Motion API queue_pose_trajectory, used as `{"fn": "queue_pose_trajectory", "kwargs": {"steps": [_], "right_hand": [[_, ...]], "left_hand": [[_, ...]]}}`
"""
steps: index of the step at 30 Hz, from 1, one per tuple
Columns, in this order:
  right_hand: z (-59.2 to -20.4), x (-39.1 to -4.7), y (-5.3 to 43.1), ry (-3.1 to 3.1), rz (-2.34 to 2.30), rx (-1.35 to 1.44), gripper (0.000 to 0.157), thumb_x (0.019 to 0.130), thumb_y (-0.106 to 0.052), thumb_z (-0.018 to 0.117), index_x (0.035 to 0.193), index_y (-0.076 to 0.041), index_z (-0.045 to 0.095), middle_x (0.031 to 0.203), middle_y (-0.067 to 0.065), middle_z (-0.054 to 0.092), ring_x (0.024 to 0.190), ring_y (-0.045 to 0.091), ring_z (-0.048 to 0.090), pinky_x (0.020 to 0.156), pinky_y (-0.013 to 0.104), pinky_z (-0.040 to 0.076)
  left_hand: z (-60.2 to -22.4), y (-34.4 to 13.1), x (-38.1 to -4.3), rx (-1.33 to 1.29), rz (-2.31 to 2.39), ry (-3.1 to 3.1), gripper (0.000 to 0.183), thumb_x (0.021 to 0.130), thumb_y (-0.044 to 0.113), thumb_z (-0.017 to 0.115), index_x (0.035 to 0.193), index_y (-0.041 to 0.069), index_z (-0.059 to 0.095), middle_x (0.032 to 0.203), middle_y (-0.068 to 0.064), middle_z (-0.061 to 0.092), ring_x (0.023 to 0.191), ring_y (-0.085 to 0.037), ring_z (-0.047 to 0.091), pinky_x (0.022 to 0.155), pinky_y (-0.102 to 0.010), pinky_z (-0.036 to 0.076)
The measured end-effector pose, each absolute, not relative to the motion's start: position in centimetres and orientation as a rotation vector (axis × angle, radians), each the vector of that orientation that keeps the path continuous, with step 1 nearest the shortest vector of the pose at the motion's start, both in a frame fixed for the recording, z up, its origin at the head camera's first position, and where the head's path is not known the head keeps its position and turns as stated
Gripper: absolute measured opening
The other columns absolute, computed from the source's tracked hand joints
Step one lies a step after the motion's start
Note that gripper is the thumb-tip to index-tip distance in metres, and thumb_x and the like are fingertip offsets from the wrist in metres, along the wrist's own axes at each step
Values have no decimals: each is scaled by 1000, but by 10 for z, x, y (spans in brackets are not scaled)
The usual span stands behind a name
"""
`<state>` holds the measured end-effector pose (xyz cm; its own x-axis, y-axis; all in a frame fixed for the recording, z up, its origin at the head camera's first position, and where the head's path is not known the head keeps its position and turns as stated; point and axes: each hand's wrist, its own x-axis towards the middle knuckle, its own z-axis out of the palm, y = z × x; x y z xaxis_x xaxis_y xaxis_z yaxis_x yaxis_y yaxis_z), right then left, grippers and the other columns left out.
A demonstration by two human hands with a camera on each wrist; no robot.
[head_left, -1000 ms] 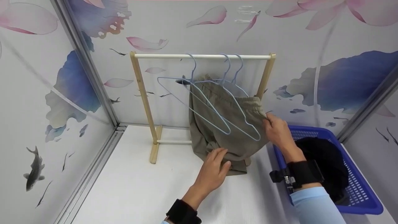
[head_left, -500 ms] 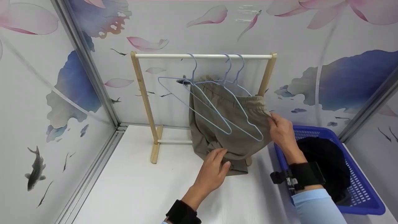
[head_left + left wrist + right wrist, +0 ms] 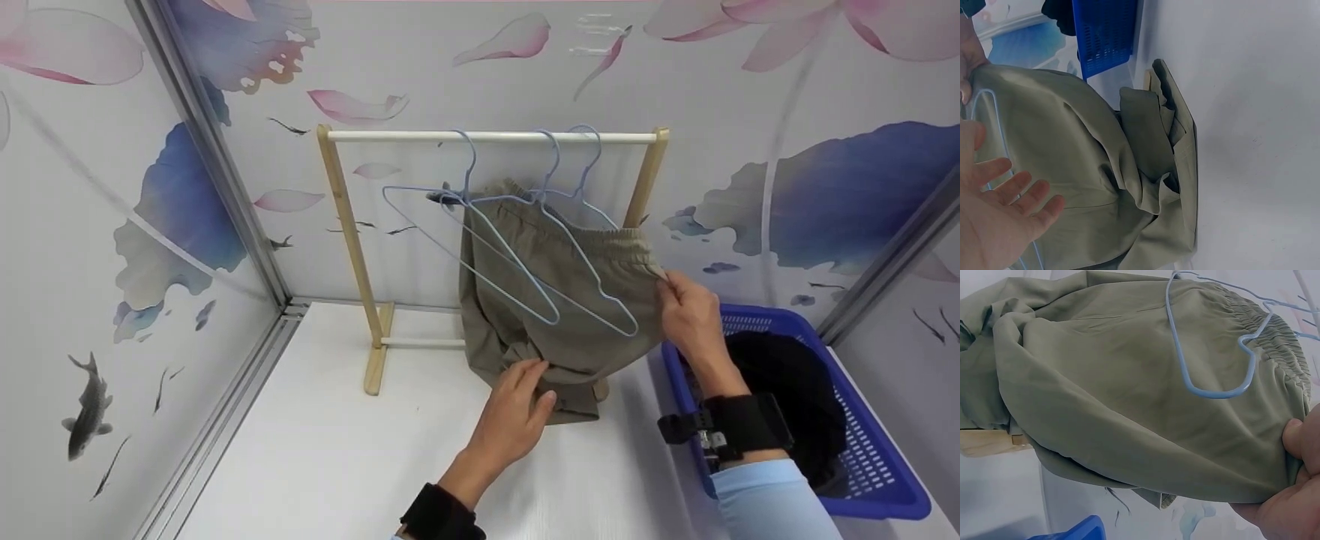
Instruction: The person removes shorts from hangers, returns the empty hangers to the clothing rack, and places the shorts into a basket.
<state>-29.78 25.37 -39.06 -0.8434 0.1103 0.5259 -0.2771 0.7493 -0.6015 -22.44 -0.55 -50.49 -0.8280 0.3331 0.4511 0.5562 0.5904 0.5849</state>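
Olive-khaki trousers (image 3: 570,300) with a gathered elastic waistband hang below the rail of a small rack. My right hand (image 3: 690,315) pinches the right end of the waistband, thumb in front in the right wrist view. My left hand (image 3: 506,412) has relaxed, spread fingers in front of the folded lower legs; contact is unclear. Two blue wire hangers (image 3: 525,285) cross in front of the cloth. A third hanger (image 3: 589,169) has its hook on the rail at the right; its lower part is hidden behind the waistband.
The rack has a white rail (image 3: 397,136) and wooden posts (image 3: 349,232) on a white table (image 3: 300,450). A blue plastic basket (image 3: 892,480) holding black cloth (image 3: 780,397) stands at the right. Printed panels enclose the table.
My right hand has moved slightly right, drawing the waistband end outward. The rightmost hanger has shifted a little right on the rail. My left hand stays nearly still.
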Motion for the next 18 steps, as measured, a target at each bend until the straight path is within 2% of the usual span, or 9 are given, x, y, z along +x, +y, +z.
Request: {"fn": "queue_pose_trajectory", "kwargs": {"steps": [2, 7, 15, 18], "right_hand": [[-389, -297, 254, -2393, 941, 119, 25, 105, -5, 54, 81, 0, 52, 73, 13, 49, 70, 31, 46, 66, 39, 34], [-386, -294, 257, -2360, 943, 90, 21, 104, -6, 56, 85, 0, 58, 76, 15, 56, 73, 33, 51, 68, 41, 38], [-383, -290, 261, -2350, 987, 49, 18, 106, -8, 55, 97, 1, 68, 89, 20, 66, 80, 33, 56, 73, 41, 40], [-384, -290, 262, -2340, 996, 40, 19, 107, -8, 55, 97, 2, 68, 91, 21, 67, 81, 33, 57, 73, 39, 40]], "left_hand": [[-505, -5, -224, -727, -1075, -2527, 49, 113, 32, 43, 147, -1, 52, 146, -16, 52, 137, -29, 51, 114, -45, 43], [-504, -6, -224, -732, -1081, -2517, 49, 113, 33, 43, 147, -2, 52, 146, -15, 52, 137, -29, 52, 113, -45, 43], [-507, -5, -225, -733, -1090, -2489, 46, 112, 30, 45, 145, -1, 53, 145, -14, 53, 135, -29, 53, 111, -44, 45], [-507, -5, -224, -728, -1080, -2497, 46, 112, 31, 45, 146, 0, 53, 145, -13, 53, 135, -28, 52, 111, -44, 45]]}}
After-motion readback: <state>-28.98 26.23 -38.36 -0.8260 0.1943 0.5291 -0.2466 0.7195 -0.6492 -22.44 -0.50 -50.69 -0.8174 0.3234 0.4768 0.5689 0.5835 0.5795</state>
